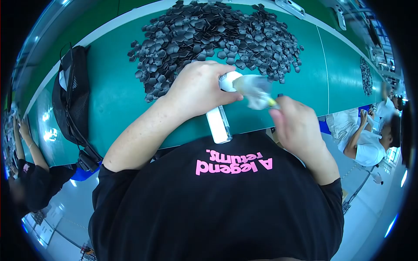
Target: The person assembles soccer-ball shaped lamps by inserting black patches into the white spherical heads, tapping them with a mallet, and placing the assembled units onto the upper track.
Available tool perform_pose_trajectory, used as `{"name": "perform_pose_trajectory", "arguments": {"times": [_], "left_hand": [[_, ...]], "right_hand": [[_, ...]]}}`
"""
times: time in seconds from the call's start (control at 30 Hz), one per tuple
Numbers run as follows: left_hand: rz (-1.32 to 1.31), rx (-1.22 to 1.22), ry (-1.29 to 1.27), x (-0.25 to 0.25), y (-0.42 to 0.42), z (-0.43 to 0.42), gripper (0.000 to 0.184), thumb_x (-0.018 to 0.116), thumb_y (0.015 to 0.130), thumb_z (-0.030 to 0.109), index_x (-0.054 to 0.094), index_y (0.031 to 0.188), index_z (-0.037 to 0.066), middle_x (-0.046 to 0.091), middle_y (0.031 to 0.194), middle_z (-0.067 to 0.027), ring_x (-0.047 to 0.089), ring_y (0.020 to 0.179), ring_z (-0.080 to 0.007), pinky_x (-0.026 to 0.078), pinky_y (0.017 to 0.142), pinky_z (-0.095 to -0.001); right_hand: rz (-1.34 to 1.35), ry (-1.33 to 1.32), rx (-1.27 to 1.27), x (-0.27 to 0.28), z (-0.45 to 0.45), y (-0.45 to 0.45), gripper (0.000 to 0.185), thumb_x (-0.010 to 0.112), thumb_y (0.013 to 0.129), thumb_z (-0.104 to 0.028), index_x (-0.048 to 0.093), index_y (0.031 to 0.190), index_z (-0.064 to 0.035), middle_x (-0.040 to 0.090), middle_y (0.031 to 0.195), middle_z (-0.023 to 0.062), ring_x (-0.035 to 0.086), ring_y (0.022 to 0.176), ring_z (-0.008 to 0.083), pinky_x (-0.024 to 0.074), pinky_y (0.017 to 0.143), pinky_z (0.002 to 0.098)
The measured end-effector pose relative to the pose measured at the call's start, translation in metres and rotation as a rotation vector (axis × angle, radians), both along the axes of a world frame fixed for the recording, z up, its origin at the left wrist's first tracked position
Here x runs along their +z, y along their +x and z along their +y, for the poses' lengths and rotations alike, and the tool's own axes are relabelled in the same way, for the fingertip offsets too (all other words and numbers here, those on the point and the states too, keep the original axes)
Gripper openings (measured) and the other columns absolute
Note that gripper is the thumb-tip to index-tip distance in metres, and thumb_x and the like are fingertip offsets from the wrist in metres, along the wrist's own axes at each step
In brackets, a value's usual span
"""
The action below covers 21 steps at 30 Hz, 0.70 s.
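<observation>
Though near black pieces [217, 32], left hand [201, 85] around white part [229, 81], right [298, 124] on blurred item [257, 92].

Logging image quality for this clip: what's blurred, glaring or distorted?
Head view: heavy fisheye bends the green table's edges, corners black; head view: motion blur smears the translucent item between the hands, so its details can't be read; head view: right hand looks softer than left hand; head view: bright glare sits on the table at far left.
</observation>
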<state>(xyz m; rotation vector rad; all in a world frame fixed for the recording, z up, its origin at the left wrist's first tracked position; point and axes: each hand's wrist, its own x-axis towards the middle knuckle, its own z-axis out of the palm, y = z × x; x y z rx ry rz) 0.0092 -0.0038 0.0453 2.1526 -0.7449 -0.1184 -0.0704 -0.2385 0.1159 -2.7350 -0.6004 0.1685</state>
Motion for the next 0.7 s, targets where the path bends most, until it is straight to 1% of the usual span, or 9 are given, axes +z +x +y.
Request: {"name": "perform_pose_trajectory", "arguments": {"times": [0.13, 0.27, 0.4, 0.47, 0.53, 0.57, 0.6, 0.67, 0.7], "left_hand": [[0.003, 0.005, -0.006, -0.003, -0.003, -0.002, 0.041, 0.082, 0.070, 0.035, 0.073, 0.099, 0.008, 0.069, 0.084, -0.0133, 0.069, 0.081, -0.0301, 0.056, 0.075, -0.0395], [0.014, 0.021, -0.028, -0.004, -0.004, -0.002, 0.039, 0.082, 0.069, 0.034, 0.073, 0.096, 0.008, 0.069, 0.083, -0.0135, 0.069, 0.081, -0.0303, 0.056, 0.074, -0.0398], [0.003, 0.014, -0.035, -0.003, -0.003, -0.002, 0.040, 0.083, 0.067, 0.032, 0.072, 0.097, 0.007, 0.069, 0.086, -0.0137, 0.069, 0.082, -0.0307, 0.056, 0.075, -0.0402], [-0.027, -0.009, -0.032, -0.002, -0.004, -0.002, 0.041, 0.083, 0.067, 0.032, 0.072, 0.097, 0.007, 0.069, 0.087, -0.0137, 0.069, 0.082, -0.0309, 0.056, 0.075, -0.0403], [0.124, 0.006, -0.005, 0.003, -0.004, -0.002, 0.052, 0.088, 0.063, 0.025, 0.071, 0.108, 0.004, 0.071, 0.103, -0.0160, 0.070, 0.094, -0.0299, 0.056, 0.083, -0.0367], [0.137, -0.005, 0.013, 0.005, -0.004, -0.005, 0.055, 0.088, 0.063, 0.026, 0.069, 0.110, 0.005, 0.070, 0.104, -0.0161, 0.069, 0.095, -0.0307, 0.055, 0.084, -0.0378], [0.152, -0.015, 0.032, 0.005, -0.009, -0.007, 0.057, 0.087, 0.062, 0.026, 0.068, 0.111, 0.005, 0.070, 0.105, -0.0161, 0.068, 0.097, -0.0315, 0.055, 0.085, -0.0389], [0.063, -0.030, 0.039, 0.001, -0.016, -0.010, 0.059, 0.086, 0.063, 0.027, 0.066, 0.114, 0.006, 0.068, 0.108, -0.0163, 0.067, 0.101, -0.0326, 0.054, 0.088, -0.0408], [0.024, -0.032, 0.035, 0.003, -0.015, -0.010, 0.059, 0.086, 0.063, 0.027, 0.066, 0.114, 0.006, 0.068, 0.108, -0.0163, 0.067, 0.101, -0.0326, 0.054, 0.088, -0.0408]], "right_hand": [[0.119, -0.055, -0.035, -0.009, -0.007, 0.001, 0.018, 0.054, 0.098, -0.017, 0.055, 0.099, 0.0009, 0.059, 0.074, 0.0188, 0.060, 0.068, 0.0407, 0.0467, 0.060, 0.0458], [-0.039, 0.102, -0.149, -0.001, -0.012, 0.004, 0.021, 0.060, 0.095, -0.020, 0.050, 0.088, -0.0023, 0.056, 0.069, 0.0152, 0.061, 0.064, 0.0359, 0.0469, 0.056, 0.0451], [0.041, 0.051, -0.057, -0.011, -0.010, 0.000, 0.022, 0.061, 0.095, -0.021, 0.052, 0.089, -0.0021, 0.057, 0.071, 0.0159, 0.060, 0.064, 0.0367, 0.0473, 0.057, 0.0460], [0.059, 0.049, -0.076, -0.017, -0.011, -0.003, 0.021, 0.060, 0.095, -0.021, 0.054, 0.091, -0.0015, 0.059, 0.074, 0.0170, 0.061, 0.067, 0.0378, 0.0475, 0.058, 0.0458], [0.071, 0.030, -0.092, -0.020, -0.016, 0.006, 0.020, 0.058, 0.097, -0.020, 0.057, 0.097, -0.0002, 0.062, 0.081, 0.0191, 0.062, 0.072, 0.0400, 0.0479, 0.062, 0.0455], [-0.002, 0.026, -0.096, -0.022, -0.022, 0.017, 0.020, 0.058, 0.097, -0.020, 0.057, 0.097, -0.0002, 0.062, 0.081, 0.0191, 0.062, 0.072, 0.0400, 0.0479, 0.062, 0.0455], [-0.087, 0.039, -0.198, -0.026, -0.032, 0.023, 0.021, 0.059, 0.096, -0.021, 0.058, 0.097, -0.0002, 0.063, 0.082, 0.0193, 0.062, 0.073, 0.0402, 0.0481, 0.063, 0.0459], [-0.227, 0.083, -0.399, -0.041, -0.053, 0.032, 0.022, 0.061, 0.095, -0.022, 0.058, 0.096, -0.0003, 0.064, 0.085, 0.0198, 0.063, 0.076, 0.0406, 0.0487, 0.064, 0.0466], [-0.266, 0.085, -0.400, -0.050, -0.067, 0.037, 0.022, 0.061, 0.095, -0.022, 0.058, 0.096, -0.0003, 0.064, 0.085, 0.0198, 0.063, 0.076, 0.0406, 0.0487, 0.064, 0.0466]]}}
